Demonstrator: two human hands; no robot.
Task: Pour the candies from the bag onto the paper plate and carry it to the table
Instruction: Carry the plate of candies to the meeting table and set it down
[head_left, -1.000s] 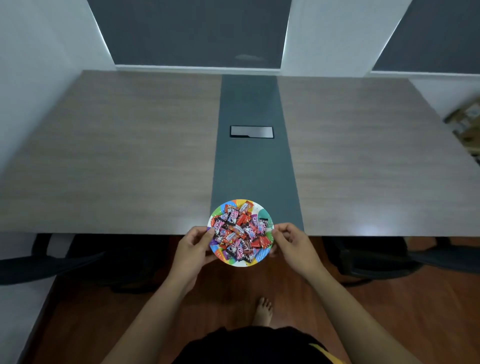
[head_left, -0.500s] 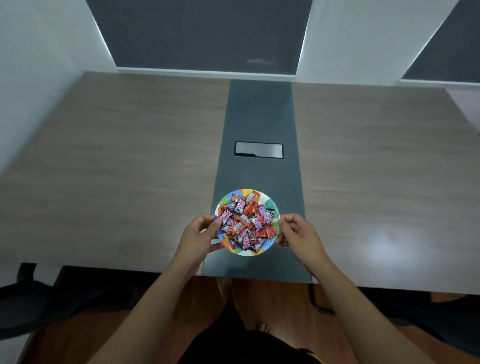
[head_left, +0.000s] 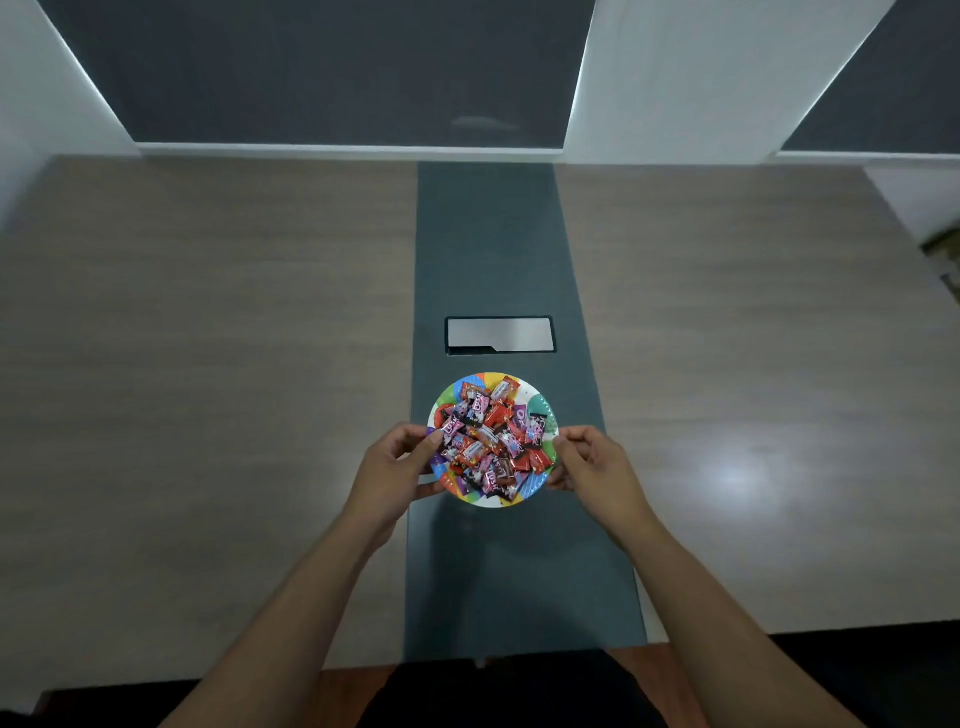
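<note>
The plate (head_left: 540, 404), full of candies (head_left: 488, 441), is over the dark strip (head_left: 498, 249) in the middle of the table (head_left: 208, 338). The left hand (head_left: 395, 470) pinches its left rim and the right hand (head_left: 597, 462) pinches its right rim. A shiny hatch (head_left: 500, 334) sits just behind.
</note>
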